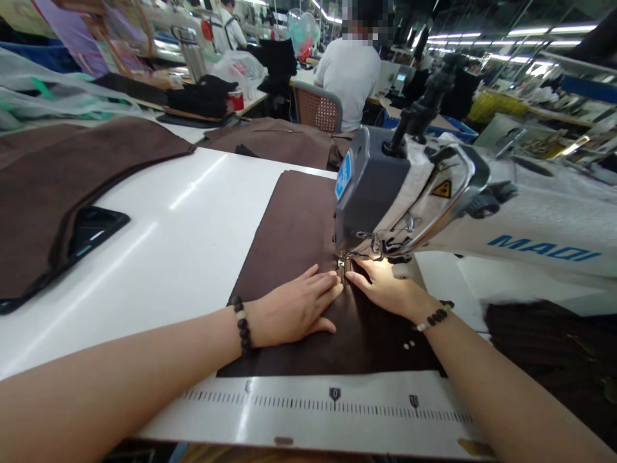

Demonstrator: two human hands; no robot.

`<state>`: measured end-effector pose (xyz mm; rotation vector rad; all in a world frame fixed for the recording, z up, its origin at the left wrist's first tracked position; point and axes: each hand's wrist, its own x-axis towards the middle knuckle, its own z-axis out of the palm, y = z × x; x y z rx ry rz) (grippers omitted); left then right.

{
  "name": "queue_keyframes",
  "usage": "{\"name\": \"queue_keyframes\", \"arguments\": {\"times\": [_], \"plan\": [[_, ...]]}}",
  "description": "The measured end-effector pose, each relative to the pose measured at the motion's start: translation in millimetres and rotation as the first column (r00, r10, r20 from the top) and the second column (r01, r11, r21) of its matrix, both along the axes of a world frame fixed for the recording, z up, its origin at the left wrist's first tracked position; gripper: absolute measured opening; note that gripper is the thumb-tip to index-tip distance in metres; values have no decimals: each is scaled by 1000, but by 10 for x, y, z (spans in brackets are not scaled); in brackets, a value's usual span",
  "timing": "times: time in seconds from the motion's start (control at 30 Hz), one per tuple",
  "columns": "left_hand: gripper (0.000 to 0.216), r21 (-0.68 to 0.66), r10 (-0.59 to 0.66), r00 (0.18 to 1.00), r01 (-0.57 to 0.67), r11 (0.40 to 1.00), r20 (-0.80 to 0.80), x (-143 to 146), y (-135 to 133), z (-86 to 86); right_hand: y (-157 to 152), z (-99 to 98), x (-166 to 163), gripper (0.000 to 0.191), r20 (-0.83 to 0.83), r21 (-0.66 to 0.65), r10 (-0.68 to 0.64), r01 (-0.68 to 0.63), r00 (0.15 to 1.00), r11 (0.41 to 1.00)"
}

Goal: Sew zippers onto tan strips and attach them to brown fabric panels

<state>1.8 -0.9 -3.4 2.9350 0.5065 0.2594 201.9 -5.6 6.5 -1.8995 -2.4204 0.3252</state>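
Note:
A dark brown fabric panel (294, 218) lies flat on the white sewing table, partly under the head of the sewing machine (380, 186). My left hand (296, 305) rests flat on the panel, fingers stretched toward the presser foot (342, 265). On the other side of the foot, my right hand (385, 289) presses the panel down with its fingers apart; some fingertips are hidden behind the machine head. A lamp lights the spot by the needle. Two small white dots (409, 346) show on the panel near my right wrist.
A ruler strip (289, 404) runs along the table's front edge. More brown pieces lie at the left (87, 167), and a dark pleated-looking cloth (540, 360) sits at the right. Ahead, a person in a white shirt (349, 80) is seated on a brown chair (315, 108).

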Motion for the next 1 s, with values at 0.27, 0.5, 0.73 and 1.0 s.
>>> {"name": "queue_keyframes", "arguments": {"times": [0.27,0.5,0.73,1.0], "plan": [[51,24,-43,999,42,999,23,-28,35,-16,7,7,-18,33,-32,-43,-33,31,999,999],[50,3,128,992,-128,992,21,81,-146,0,-9,-117,39,32,-44,63,61,-58,997,996],[51,5,135,990,-135,991,33,99,-152,-33,34,-233,91,34,41,134,108,-112,993,985],[42,-6,139,990,-139,990,-2,130,1,3,168,-362,154,36,140,96,101,-116,985,989]]}}
